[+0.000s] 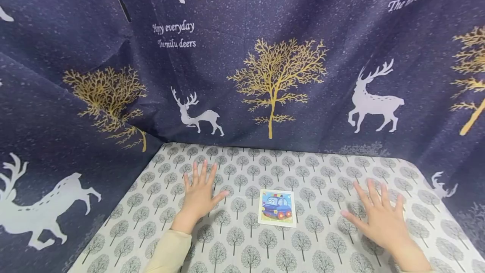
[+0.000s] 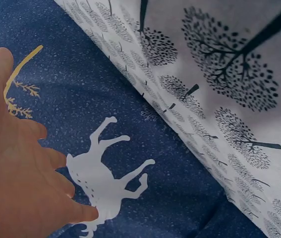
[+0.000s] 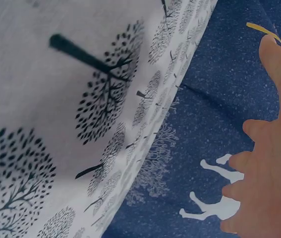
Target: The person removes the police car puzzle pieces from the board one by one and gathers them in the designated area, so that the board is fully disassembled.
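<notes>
A square picture card [image 1: 277, 208] with a white border lies on the table between the two hands; it shows a blue cartoon car with eyes. To its left, the left hand [image 1: 198, 196] is spread palm down over the tabletop, holding nothing. On the card's other side the right hand [image 1: 383, 221] has its fingers splayed, also holding nothing. The left wrist view shows the back of the left hand [image 2: 21, 168] with its fingers extended. In the right wrist view the right hand [image 3: 274, 158] appears at the right edge. Neither wrist view includes the card.
The table is covered by a white cloth [image 1: 235, 260] printed with grey trees. Behind it and along its left side hangs a dark blue curtain [image 1: 288, 20] with white deer, golden trees and lettering. A pale sleeve [image 1: 169, 251] covers the left forearm.
</notes>
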Available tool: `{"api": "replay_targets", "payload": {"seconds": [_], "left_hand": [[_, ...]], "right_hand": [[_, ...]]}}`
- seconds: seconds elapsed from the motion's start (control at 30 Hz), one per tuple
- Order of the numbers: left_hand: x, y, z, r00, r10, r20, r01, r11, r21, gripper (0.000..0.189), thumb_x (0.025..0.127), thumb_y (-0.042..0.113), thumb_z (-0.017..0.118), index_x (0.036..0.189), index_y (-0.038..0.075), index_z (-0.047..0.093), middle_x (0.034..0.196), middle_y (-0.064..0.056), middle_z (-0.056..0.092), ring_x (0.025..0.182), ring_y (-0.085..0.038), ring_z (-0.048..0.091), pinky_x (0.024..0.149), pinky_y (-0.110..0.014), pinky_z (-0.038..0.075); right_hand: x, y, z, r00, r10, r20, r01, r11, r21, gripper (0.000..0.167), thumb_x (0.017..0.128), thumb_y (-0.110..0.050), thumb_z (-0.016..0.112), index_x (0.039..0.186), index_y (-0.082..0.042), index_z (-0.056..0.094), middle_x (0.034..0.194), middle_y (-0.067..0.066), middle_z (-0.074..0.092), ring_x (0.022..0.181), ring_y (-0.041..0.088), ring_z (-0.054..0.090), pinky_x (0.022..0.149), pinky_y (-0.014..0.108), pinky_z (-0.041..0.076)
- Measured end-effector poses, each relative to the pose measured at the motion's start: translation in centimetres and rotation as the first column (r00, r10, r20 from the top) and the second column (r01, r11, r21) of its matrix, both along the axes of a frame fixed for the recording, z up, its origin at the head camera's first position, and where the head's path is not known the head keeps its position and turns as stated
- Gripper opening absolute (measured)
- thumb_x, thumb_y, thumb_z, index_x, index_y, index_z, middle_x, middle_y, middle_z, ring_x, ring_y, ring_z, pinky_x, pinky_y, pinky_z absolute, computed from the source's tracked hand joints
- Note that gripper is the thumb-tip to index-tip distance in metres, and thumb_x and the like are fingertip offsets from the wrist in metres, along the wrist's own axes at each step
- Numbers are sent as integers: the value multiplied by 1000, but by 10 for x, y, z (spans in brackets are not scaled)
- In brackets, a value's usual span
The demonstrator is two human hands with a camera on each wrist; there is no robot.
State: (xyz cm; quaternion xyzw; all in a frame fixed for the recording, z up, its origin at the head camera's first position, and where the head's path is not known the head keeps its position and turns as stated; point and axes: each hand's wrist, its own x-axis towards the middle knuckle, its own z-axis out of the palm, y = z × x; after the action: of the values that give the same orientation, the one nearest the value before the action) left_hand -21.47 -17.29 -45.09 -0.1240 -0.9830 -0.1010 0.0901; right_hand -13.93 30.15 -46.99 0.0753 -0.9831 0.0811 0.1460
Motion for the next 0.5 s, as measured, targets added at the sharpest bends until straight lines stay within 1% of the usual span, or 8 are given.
{"api": "replay_targets", "payload": {"seconds": [0.1,0.2,0.4,0.5], "left_hand": [[-1,2,1,1000,3,-8,-3,1000,-23,93,88,67,48,156,18,8,159,-15,-6,142,-41,-18,110,-62,-14],[-1,3,2,1000,1,-22,-2,999,-34,94,87,67,48,156,17,8,159,-15,-4,142,-41,-17,112,-60,-13],[0,6,2,998,-16,-65,14,999,-33,95,85,67,51,155,16,12,159,-16,0,144,-41,-11,114,-58,-8],[0,8,2,996,-34,-86,33,999,-11,94,86,64,54,155,15,15,159,-16,2,144,-41,-8,114,-58,-6]], "right_hand": [[-1,-3,2,1000,7,1,-7,1000,-12,96,86,-62,57,156,-23,3,158,22,0,141,47,-13,100,61,-29],[-2,-7,5,1000,18,-9,-18,1000,-21,96,86,-61,58,156,-23,4,159,21,-1,141,50,-9,101,61,-28],[-5,-15,9,998,34,-58,-36,999,-32,95,85,-60,59,156,-23,8,160,17,0,142,47,-8,105,58,-25],[-6,-18,11,996,44,-73,-48,998,-48,94,85,-59,60,156,-23,9,160,16,0,143,45,-8,105,57,-25]]}}
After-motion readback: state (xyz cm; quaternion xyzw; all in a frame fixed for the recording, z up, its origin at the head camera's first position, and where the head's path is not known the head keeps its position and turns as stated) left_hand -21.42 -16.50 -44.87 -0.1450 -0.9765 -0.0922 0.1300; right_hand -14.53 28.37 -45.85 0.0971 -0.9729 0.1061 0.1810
